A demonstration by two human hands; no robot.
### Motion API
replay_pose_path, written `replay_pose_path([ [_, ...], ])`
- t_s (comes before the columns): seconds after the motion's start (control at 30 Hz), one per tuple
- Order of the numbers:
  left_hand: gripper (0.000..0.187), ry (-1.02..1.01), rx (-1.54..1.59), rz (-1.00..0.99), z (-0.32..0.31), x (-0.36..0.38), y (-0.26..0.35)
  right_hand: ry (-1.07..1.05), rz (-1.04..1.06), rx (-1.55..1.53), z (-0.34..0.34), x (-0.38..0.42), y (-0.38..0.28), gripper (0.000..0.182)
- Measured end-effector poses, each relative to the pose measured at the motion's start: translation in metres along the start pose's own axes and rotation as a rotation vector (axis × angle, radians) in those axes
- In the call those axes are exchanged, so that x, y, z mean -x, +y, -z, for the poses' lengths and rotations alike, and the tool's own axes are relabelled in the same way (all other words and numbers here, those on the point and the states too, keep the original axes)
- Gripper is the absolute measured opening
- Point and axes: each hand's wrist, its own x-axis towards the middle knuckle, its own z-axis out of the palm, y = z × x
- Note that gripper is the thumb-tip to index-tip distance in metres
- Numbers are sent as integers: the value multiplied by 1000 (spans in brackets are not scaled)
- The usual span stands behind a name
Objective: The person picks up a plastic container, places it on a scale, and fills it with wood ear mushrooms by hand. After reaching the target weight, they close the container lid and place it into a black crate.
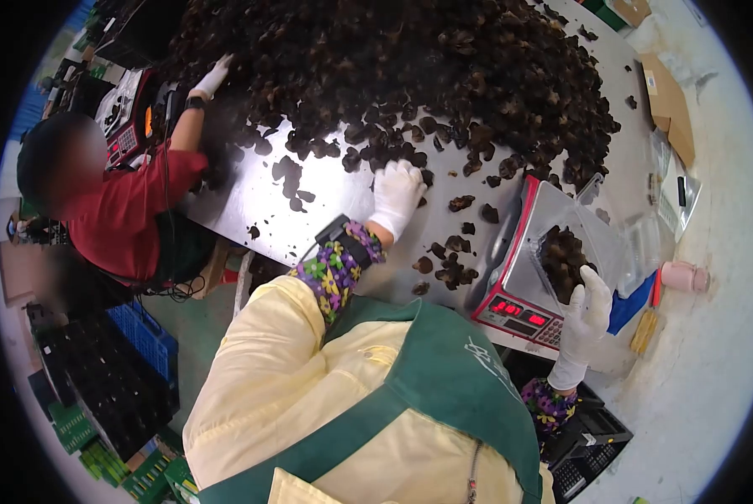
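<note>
My left hand [397,197], in a white glove, rests at the near edge of a big heap of dark wood ear mushrooms [410,59] on a metal table. Its fingers are bent down around some of them, and the fingertips are partly hidden. A red and white digital scale [519,290] with lit red digits stands to the right. On it, a clump of wood ear mushrooms [561,256] lies in what looks like a clear plastic container. My right hand [587,315], also gloved, is at the clump's right side, fingers stretched and thumb apart, its tips touching the mushrooms.
Loose mushroom pieces [454,265] lie between my left hand and the scale. Clear plastic boxes [643,248], a pink jar [684,276] and a cardboard piece [666,109] are on the right. At left, a co-worker in a red shirt [133,218] reaches into the heap beside another scale [129,126].
</note>
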Motion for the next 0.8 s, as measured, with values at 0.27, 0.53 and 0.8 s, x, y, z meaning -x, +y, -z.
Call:
replay_pose_path([
  [0.27,24,257,784,351,26,-15,-48,9,-43,42,-3,5,-6,30],
  [0.53,20,-90,292,33,8,-72,-66,-30,12,50,-14,-7,-19,31],
  [0.8,10,186,552,-86,29,9,-7,-43,-56,41,-11,1,-12,31],
])
